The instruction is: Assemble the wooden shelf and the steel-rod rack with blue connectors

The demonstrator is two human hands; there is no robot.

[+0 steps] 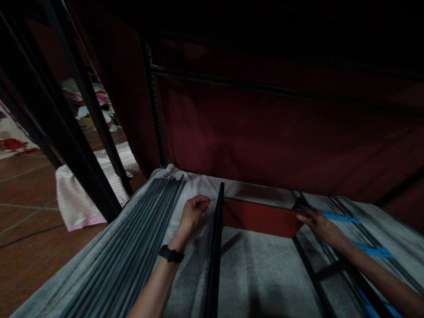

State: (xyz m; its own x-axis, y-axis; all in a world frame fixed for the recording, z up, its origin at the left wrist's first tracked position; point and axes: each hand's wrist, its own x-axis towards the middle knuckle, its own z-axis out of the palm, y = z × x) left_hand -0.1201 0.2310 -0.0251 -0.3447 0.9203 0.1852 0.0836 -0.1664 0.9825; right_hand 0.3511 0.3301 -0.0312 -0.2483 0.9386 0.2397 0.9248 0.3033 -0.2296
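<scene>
A reddish-brown board [261, 217] stands on its long edge between two dark bars on a pale cloth. Its left end meets a black bar [217, 247] that runs toward me. At the board's other end, my right hand [316, 224] is closed on the corner, thumb on the board and fingers over the black frame [308, 260]. My left hand [194, 212], with a dark band on its wrist, hovers just left of the black bar. Its fingers are curled together in a pinch; whatever they hold is too small to make out.
Several long grey rods [132, 247] lie side by side on the cloth at the left. More dark rods with blue strips [374, 250] lie on the right. Behind is a dark red curtain [265, 141] with a black rail; black posts [92, 110] rise at the left.
</scene>
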